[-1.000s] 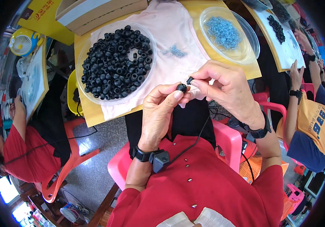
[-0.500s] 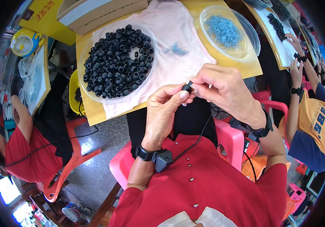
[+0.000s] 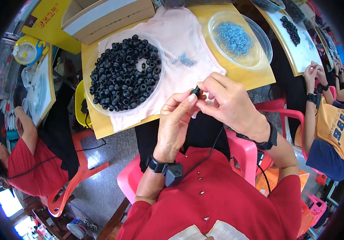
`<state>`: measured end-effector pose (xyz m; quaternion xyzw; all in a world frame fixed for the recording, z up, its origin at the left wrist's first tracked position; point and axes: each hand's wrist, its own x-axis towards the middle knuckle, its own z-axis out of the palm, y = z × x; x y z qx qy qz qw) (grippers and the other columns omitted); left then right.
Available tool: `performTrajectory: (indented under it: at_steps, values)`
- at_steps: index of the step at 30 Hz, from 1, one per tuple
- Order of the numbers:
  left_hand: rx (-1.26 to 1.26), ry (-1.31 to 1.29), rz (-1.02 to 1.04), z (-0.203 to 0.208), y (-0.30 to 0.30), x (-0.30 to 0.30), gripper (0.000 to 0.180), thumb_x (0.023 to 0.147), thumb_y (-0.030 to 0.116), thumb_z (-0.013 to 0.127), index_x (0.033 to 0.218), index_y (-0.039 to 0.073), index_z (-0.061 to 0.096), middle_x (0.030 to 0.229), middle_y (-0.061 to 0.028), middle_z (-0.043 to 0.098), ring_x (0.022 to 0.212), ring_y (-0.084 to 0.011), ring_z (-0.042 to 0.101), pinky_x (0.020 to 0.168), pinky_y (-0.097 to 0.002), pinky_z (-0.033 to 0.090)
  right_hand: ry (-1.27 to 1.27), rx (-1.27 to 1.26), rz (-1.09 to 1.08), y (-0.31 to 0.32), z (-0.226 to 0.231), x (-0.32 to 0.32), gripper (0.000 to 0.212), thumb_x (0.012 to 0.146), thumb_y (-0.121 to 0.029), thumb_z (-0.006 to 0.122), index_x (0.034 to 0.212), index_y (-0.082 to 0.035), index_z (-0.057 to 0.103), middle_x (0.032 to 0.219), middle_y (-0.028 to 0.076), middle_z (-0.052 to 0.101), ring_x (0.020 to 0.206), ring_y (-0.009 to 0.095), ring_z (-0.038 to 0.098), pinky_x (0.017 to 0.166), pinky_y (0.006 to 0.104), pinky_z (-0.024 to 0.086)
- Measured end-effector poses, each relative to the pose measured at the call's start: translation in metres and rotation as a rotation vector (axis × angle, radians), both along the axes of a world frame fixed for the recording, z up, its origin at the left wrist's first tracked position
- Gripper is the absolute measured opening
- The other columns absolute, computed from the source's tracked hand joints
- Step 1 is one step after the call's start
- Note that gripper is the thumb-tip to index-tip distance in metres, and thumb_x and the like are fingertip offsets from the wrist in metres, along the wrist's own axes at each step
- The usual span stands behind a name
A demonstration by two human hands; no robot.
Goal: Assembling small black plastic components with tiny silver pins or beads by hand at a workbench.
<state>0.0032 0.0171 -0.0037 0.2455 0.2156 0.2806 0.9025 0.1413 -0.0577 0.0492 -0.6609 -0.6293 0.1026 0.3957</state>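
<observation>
A small black rounded piece (image 3: 196, 91), hollow-looking like those in the bowl, is held up in front of the table's near edge. My left hand (image 3: 173, 120) pinches it between thumb and fingertips. From the other side my right hand (image 3: 230, 103) closes on its upper end, index fingertip against it and thumb lower down. Whether anything smaller sits between the right fingertips is hidden. Left of my hands stands a clear round bowl (image 3: 87, 96) full of similar black pieces (image 3: 120, 76). A little heap of tiny bluish clear parts (image 3: 186, 60) lies on the pale pink cloth (image 3: 176, 30).
At the table's right is a clear tub (image 3: 259, 64) with more bluish parts (image 3: 234, 39). A cardboard box (image 3: 108, 20) stands at the back left. Co-workers sit either side, one in red (image 3: 38, 168), another in orange and navy (image 3: 332, 132). A cable runs across my lap.
My right thumb has dropped lower and its index finger has come over the top of the black piece. Both hands shifted slightly left. The co-worker's hands at right have come together.
</observation>
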Motion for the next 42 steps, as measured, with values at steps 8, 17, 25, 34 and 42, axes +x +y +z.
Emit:
performTrajectory:
  at_steps: [8, 17, 25, 34, 42]
  values:
    - [-0.039, 0.027, 0.005, -0.004, -0.006, 0.006, 0.011, 0.088, 0.005, 0.063, 0.098, 0.002, 0.064, 0.097, -0.0081, 0.067, 0.088, -0.0128, 0.062, 0.080, -0.0262, 0.048, -0.174, 0.058, -0.023, -0.001, -0.014, -0.002, 0.019, 0.068, -0.002, 0.065, 0.078, -0.001, 0.048, 0.076, 0.012, 0.048, 0.074, 0.029, 0.055, 0.063, 0.0371, 0.047]
    - [0.096, 0.090, 0.073, 0.002, 0.002, 0.005, 0.015, 0.089, 0.008, 0.062, 0.102, 0.002, 0.064, 0.095, -0.0073, 0.067, 0.082, -0.0103, 0.062, 0.070, -0.0224, 0.045, -0.184, -0.011, 0.048, 0.015, 0.004, 0.008, 0.017, 0.069, -0.006, 0.064, 0.078, -0.002, 0.050, 0.075, 0.011, 0.050, 0.070, 0.028, 0.056, 0.059, 0.0367, 0.048]
    - [0.728, 0.423, 0.378, 0.049, 0.065, -0.031, 0.022, 0.092, 0.007, 0.057, 0.112, -0.003, 0.060, 0.103, -0.0102, 0.064, 0.091, -0.0138, 0.062, 0.081, -0.0261, 0.051, -0.359, 0.102, -0.297, 0.113, 0.079, 0.104, 0.025, 0.080, -0.022, 0.068, 0.090, 0.000, 0.062, 0.073, 0.009, 0.061, 0.063, 0.014, 0.056, 0.059, 0.0280, 0.045]
    - [1.604, 0.852, 0.344, 0.049, 0.111, -0.015, 0.014, 0.081, 0.002, 0.065, 0.095, 0.000, 0.067, 0.090, -0.0107, 0.067, 0.080, -0.0200, 0.060, 0.069, -0.0273, 0.048, -0.950, -0.137, -0.479, 0.186, 0.054, 0.215, 0.033, 0.086, -0.030, 0.056, 0.078, 0.001, 0.062, 0.077, 0.019, 0.063, 0.078, 0.034, 0.062, 0.071, 0.0412, 0.048]
    - [1.739, 0.906, 0.227, 0.027, 0.119, 0.017, 0.018, 0.076, 0.001, 0.063, 0.094, 0.001, 0.062, 0.091, -0.0111, 0.059, 0.090, -0.0298, 0.053, 0.077, -0.0370, 0.046, -0.423, -0.031, -0.147, 0.116, 0.047, 0.121, 0.020, 0.080, -0.020, 0.066, 0.089, -0.002, 0.063, 0.076, 0.012, 0.063, 0.067, 0.022, 0.059, 0.062, 0.0321, 0.047]
